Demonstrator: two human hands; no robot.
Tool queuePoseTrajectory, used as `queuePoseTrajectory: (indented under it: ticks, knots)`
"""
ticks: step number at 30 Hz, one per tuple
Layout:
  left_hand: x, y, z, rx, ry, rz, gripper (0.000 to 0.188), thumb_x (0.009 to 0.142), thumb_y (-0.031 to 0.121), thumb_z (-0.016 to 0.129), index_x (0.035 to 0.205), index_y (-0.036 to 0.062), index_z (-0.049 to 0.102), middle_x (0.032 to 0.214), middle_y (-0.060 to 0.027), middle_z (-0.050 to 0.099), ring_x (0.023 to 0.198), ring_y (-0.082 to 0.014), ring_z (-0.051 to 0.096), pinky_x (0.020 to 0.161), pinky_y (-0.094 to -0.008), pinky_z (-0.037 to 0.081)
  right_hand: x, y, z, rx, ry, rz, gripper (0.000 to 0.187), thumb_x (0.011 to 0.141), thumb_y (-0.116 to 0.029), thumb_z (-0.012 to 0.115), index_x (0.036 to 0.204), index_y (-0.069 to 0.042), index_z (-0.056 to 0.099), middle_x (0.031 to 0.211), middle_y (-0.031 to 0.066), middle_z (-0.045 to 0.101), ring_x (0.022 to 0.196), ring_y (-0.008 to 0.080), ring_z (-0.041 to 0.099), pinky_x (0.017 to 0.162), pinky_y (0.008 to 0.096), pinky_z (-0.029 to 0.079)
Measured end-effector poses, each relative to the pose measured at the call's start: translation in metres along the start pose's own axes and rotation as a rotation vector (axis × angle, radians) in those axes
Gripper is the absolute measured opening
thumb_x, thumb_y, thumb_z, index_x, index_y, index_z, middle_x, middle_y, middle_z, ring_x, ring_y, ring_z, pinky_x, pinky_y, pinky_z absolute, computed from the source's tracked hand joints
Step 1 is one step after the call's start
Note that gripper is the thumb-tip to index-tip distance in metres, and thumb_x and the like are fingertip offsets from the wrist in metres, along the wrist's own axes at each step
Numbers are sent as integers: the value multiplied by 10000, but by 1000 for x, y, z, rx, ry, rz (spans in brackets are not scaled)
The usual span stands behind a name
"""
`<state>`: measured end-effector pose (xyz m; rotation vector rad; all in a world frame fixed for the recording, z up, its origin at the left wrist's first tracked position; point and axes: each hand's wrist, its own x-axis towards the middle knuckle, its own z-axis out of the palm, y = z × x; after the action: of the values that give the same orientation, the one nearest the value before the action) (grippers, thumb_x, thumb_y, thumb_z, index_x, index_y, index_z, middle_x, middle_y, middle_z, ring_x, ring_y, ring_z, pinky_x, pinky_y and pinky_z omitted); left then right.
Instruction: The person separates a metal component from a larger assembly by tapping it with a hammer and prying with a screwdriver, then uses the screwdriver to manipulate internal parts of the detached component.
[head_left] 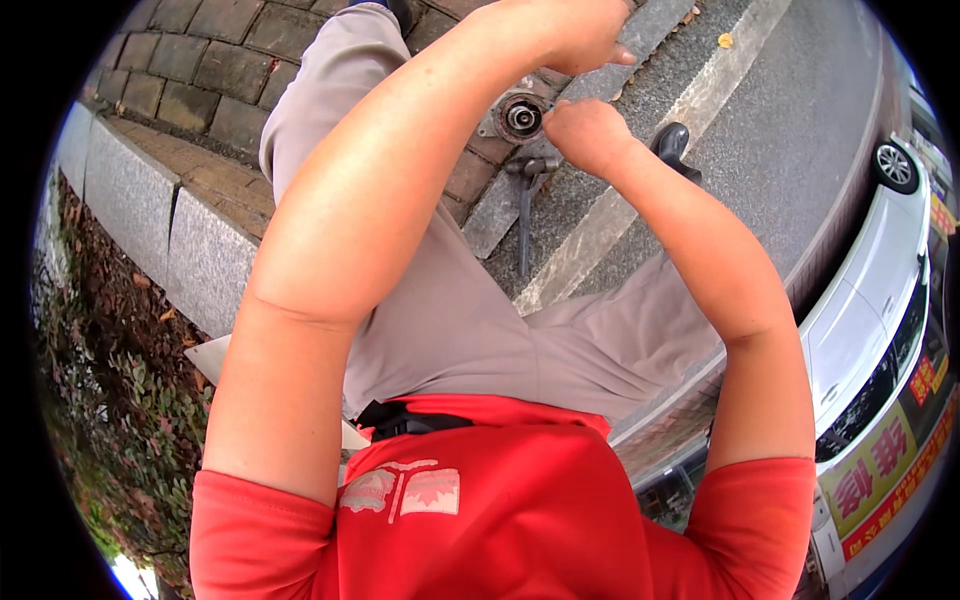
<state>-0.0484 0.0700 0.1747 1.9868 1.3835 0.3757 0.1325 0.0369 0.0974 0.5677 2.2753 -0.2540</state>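
My right hand (590, 138) is closed, its fingertips at the right rim of a round, greasy metal part (522, 118) with a ringed hollow centre. Whatever the fingers may pinch is too small or hidden to make out. At the upper edge, partly cut off, my left hand (585, 38) hangs above and beyond that part. Its thumb stands apart from the finger that shows, and I see nothing between them. A dark hammer (524, 215) lies on the ground just nearer to me than the metal part, with its handle pointing back toward me.
My legs in grey trousers (470, 330) spread to either side, with a black shoe (674, 145) on the right. Brick paving (235, 70) and a stone kerb (210, 255) lie left. A white line (590, 235) crosses the asphalt; a white car (865, 290) stands at right.
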Motion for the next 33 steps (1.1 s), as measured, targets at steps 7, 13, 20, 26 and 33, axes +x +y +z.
queuePoseTrajectory:
  ticks: [7, 13, 20, 26, 33]
  knots:
    - [-2, -5, 2, 4, -30, -8, 385, 874, 350, 691, 958, -25, 706, 979, -250, 704, 977, -403, 673, 861, -477, 533, 3, 33, 3, 758, 223, 391, 179, 787, -139, 666, 851, 19, 719, 844, 200, 725, 903, 337, 727, 741, 425, 579]
    - [-3, -5, 0, 9, -24, -23, 411, 870, 349, 691, 1048, -21, 690, 1053, -256, 693, 1038, -401, 656, 899, -472, 522, -7, 43, 0, 910, 179, 518, 285, 779, -207, 678, 976, -9, 737, 910, 220, 720, 934, 372, 702, 840, 452, 550]
    - [-13, -2, -4, -34, 23, -25, 441, 882, 349, 689, 1125, -17, 665, 1107, -248, 685, 1077, -391, 645, 922, -462, 516, -44, 9, -2, 669, 384, 556, 316, 811, -201, 631, 1073, -53, 728, 985, 230, 714, 968, 409, 676, 893, 472, 535]
    - [-11, -6, -4, 24, 4, -17, 385, 904, 321, 666, 1081, -20, 683, 1071, -249, 693, 1052, -399, 652, 913, -469, 518, -89, -36, 7, 926, 381, 616, 340, 825, -190, 624, 1111, -29, 715, 1022, 257, 702, 1013, 414, 667, 921, 457, 520]
    - [-4, -10, 6, -7, 19, -35, 351, 918, 310, 650, 1067, -6, 683, 1066, -244, 694, 1036, -408, 650, 895, -477, 515, -93, -75, 75, 1124, 385, 789, 327, 877, -173, 626, 1168, -46, 704, 1060, 250, 701, 1033, 374, 682, 922, 407, 519]
